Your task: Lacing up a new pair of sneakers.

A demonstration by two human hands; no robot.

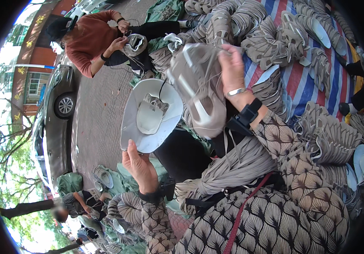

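My left hand [141, 167] grips the lower rim of a shoe upper [170, 131]. Its pale lining faces me, flared like a shallow bowl, with an opening and bits of lace in the middle. Held up beside it, partly blurred, is a taupe shoe upper [203, 80] with white trim. The fingers of my right hand [232, 70] are closed on its right edge. A dark thin strand [162, 89] shows between the two uppers. Across my lap lies a thick bundle of grey shoelaces [237, 163].
Rows of nested shoe uppers [275, 40] cover a striped sheet [294, 80] at right. A co-worker [93, 40] at upper left handles another upper [135, 44]. Another person [84, 203] sits at lower left among more stacks. A dark car [55, 122] stands on the paving [101, 114].
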